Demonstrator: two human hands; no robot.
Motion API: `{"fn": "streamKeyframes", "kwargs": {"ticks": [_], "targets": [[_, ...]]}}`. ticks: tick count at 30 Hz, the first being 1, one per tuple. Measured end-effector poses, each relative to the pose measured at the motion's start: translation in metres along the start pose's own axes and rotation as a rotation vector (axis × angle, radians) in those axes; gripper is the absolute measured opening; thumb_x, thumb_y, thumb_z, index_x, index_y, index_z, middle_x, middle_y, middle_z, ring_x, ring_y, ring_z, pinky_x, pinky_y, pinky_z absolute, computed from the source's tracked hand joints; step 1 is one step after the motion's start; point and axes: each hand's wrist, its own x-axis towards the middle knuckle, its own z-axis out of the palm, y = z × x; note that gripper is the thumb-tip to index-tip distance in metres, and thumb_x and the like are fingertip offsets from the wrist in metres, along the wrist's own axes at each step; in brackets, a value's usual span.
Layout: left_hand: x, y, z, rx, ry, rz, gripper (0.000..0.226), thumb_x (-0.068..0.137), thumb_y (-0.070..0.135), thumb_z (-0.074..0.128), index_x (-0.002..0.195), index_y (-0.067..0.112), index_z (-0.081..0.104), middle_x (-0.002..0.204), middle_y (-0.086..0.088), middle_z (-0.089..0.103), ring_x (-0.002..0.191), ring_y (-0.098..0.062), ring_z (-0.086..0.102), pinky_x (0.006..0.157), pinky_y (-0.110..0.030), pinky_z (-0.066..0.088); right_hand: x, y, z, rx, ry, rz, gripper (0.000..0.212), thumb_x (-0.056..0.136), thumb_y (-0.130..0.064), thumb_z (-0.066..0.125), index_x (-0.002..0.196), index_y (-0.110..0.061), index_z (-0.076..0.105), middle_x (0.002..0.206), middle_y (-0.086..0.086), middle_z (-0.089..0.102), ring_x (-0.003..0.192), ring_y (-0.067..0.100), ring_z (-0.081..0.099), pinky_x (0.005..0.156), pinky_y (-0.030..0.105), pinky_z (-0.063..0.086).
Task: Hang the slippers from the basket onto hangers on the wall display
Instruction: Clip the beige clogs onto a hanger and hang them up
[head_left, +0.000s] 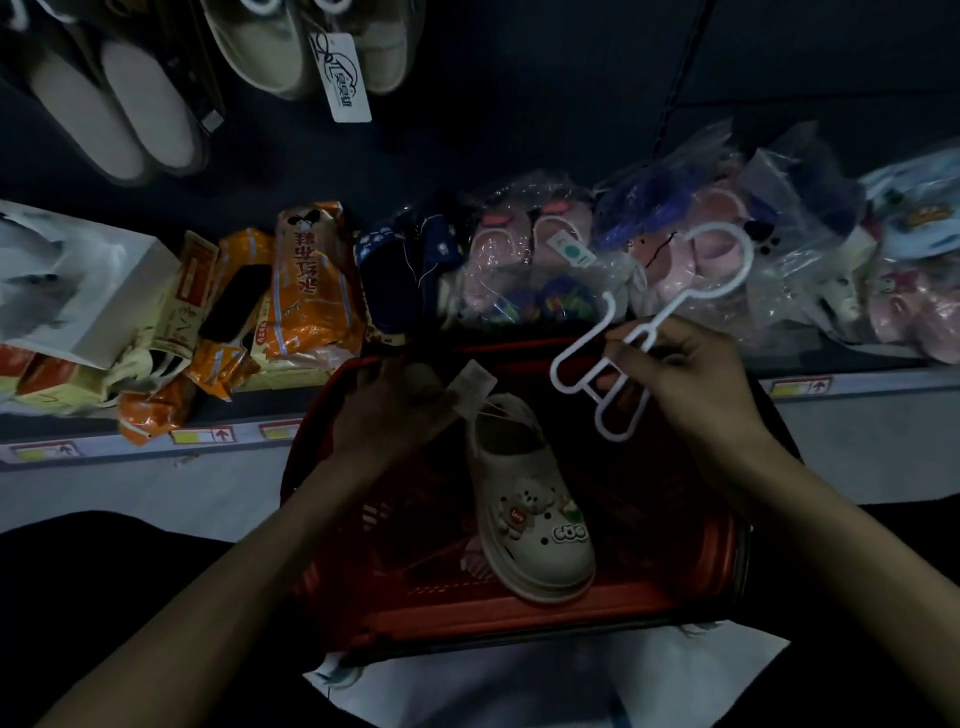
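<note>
- My right hand (696, 384) pinches the white hanger (665, 312) at its stem. The hook points up and away, and the two loops hang over the red basket (519, 621).
- My left hand (395, 410) is curled at the heel end of the cream slipper (530, 519), right by its tag (470, 387). The light is dim, but I read it as a grip on the heel strap.
- The slipper is inside the basket, toe towards me and heel raised, with the hanger just beside it but not touching.
- Only one slipper shows clearly, so if I thread a single loop the hanger would likely hang lopsided on the wall.
- A thin pinch on the stem could let the hanger twist as I push a loop under the strap.
- The tag's string could snag on a loop.
- The bagged slippers (519, 254) on the shelf sit close behind the basket. A wide swing of the hook could catch their plastic.
</note>
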Motion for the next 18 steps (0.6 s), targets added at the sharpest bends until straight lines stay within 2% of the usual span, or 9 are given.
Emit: {"fn": "streamKeyframes", "kwargs": {"ticks": [1,2,4,6,8,9,11,15,18], "targets": [[-0.002,-0.001,0.001,-0.158,-0.036,-0.022,0.104,0.075,0.09,0.047,0.154,0.023,0.038,0.146,-0.01,0.055,0.131,-0.034,0.057,0.104,-0.044,0.046,-0.001,0.003,0.001,-0.028,-0.016,-0.012,0.006,0.091,-0.004,0.073,0.097,-0.005,0.076,0.086,0.008,0.077,0.069,0.001,0.07,0.062,0.012,0.05],[-0.005,-0.001,0.001,-0.251,-0.033,0.008,0.094,0.083,0.078,0.056,0.151,0.016,0.041,0.138,-0.011,0.06,0.126,-0.033,0.061,0.1,-0.042,0.048,-0.001,0.005,0.001,-0.045,-0.035,-0.017,0.006,0.091,-0.004,0.073,0.095,-0.007,0.076,0.085,0.006,0.077,0.071,0.002,0.07,0.063,0.012,0.051],[-0.009,0.002,-0.001,-0.256,-0.001,0.065,0.058,0.099,0.044,0.066,0.143,0.008,0.051,0.131,-0.008,0.061,0.125,-0.029,0.061,0.101,-0.043,0.049,-0.004,0.008,0.003,-0.059,-0.072,-0.024,0.006,0.09,-0.003,0.074,0.092,-0.008,0.077,0.081,0.003,0.076,0.07,0.002,0.069,0.062,0.011,0.049],[-0.005,0.001,-0.01,-0.294,0.002,0.045,0.039,0.1,0.032,0.069,0.132,0.011,0.06,0.118,-0.002,0.064,0.112,-0.022,0.066,0.089,-0.032,0.054,-0.008,0.008,0.005,-0.072,-0.101,-0.039,0.007,0.089,-0.001,0.074,0.088,-0.008,0.077,0.077,0.004,0.075,0.066,0.002,0.067,0.061,0.011,0.049],[-0.001,0.0,-0.028,-0.32,0.042,0.027,0.029,0.099,0.033,0.072,0.12,0.015,0.062,0.099,0.005,0.067,0.091,-0.015,0.069,0.068,-0.019,0.05,-0.011,0.005,0.005,-0.052,-0.138,-0.018,0.007,0.089,-0.002,0.074,0.088,-0.008,0.077,0.078,0.007,0.075,0.067,0.004,0.068,0.061,0.013,0.05],[0.0,0.001,-0.036,-0.344,0.079,0.026,0.03,0.097,0.039,0.073,0.114,0.018,0.06,0.095,0.005,0.069,0.086,-0.014,0.07,0.065,-0.021,0.051,-0.013,0.003,0.005,-0.02,-0.164,0.012,0.008,0.089,-0.002,0.075,0.089,-0.009,0.077,0.081,0.008,0.076,0.069,0.006,0.07,0.063,0.015,0.052],[-0.004,0.007,-0.056,-0.447,0.193,0.013,0.044,0.091,0.052,0.076,0.115,0.019,0.061,0.093,0.003,0.072,0.085,-0.016,0.073,0.069,-0.033,0.059,-0.017,-0.003,0.006,0.054,-0.231,0.078,0.01,0.086,0.0,0.076,0.089,-0.01,0.078,0.086,0.01,0.077,0.074,0.01,0.072,0.067,0.018,0.055],[-0.02,0.014,-0.088,-0.742,0.35,0.025,0.046,0.083,0.052,0.079,0.113,0.021,0.063,0.102,-0.001,0.074,0.094,-0.022,0.075,0.08,-0.047,0.064,-0.029,-0.009,0.01,0.114,-0.394,0.138,0.009,0.084,0.003,0.076,0.093,0.0,0.077,0.087,0.02,0.075,0.074,0.018,0.072,0.065,0.021,0.056],[-0.028,0.008,-0.093,-0.914,0.409,0.008,0.053,0.075,0.053,0.071,0.116,0.021,0.062,0.111,-0.003,0.072,0.099,-0.023,0.076,0.077,-0.045,0.066,-0.033,-0.001,0.011,-0.061,-0.451,0.082,0.009,0.087,-0.003,0.075,0.091,-0.009,0.079,0.084,0.007,0.078,0.078,0.013,0.075,0.067,0.019,0.055]]}}
